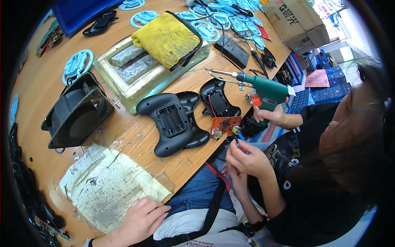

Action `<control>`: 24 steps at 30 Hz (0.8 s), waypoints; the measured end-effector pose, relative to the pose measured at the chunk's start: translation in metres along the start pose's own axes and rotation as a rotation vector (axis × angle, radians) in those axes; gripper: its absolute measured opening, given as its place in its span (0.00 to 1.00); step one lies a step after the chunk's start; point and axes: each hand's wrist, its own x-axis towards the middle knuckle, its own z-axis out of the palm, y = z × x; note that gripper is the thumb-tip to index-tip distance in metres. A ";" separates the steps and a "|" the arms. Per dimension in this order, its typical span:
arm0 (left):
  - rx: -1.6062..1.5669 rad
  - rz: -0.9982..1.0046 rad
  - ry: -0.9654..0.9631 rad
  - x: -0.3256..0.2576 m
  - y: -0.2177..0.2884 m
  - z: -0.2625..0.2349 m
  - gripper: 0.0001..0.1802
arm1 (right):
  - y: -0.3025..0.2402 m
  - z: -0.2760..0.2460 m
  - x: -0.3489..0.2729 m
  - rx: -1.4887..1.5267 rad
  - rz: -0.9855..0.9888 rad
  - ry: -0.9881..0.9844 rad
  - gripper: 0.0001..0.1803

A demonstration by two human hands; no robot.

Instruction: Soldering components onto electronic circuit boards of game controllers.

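My left hand (142,218) lies flat at the table's front edge beside a stained pale sheet (111,185), fingers stretched, holding nothing. Under the co-worker's hand (249,158), my right hand (238,181) is mostly covered; its fingers are hard to make out. That co-worker's hand pinches something small and dark by an orange circuit board (225,122). The person's other hand (275,116) grips a green soldering gun (267,91), its tip pointing left over the table. Black gamepad shells (168,136) sit left of the board, and an opened gamepad half (220,103) with a red wire lies behind it.
A black fan (78,113) stands at left. Behind the shells, a yellow cloth (166,39) covers part of a framed tray (133,92) holding stone-like blocks. Light-blue plastic pieces (205,29), a black box (231,51) and a cardboard carton (296,24) are farther back.
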 end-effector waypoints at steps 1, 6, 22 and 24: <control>0.006 -0.002 0.000 -0.001 -0.001 0.000 0.13 | 0.001 0.002 0.002 0.008 -0.021 -0.014 0.10; 0.014 -0.020 -0.010 -0.004 -0.001 -0.003 0.13 | 0.001 0.009 0.003 -0.026 -0.045 -0.028 0.12; 0.013 -0.050 -0.050 -0.002 -0.003 -0.001 0.14 | -0.005 0.007 0.017 -0.003 0.018 -0.017 0.18; 0.014 -0.054 -0.056 -0.002 -0.002 -0.001 0.14 | -0.004 0.006 0.016 -0.012 0.034 -0.018 0.18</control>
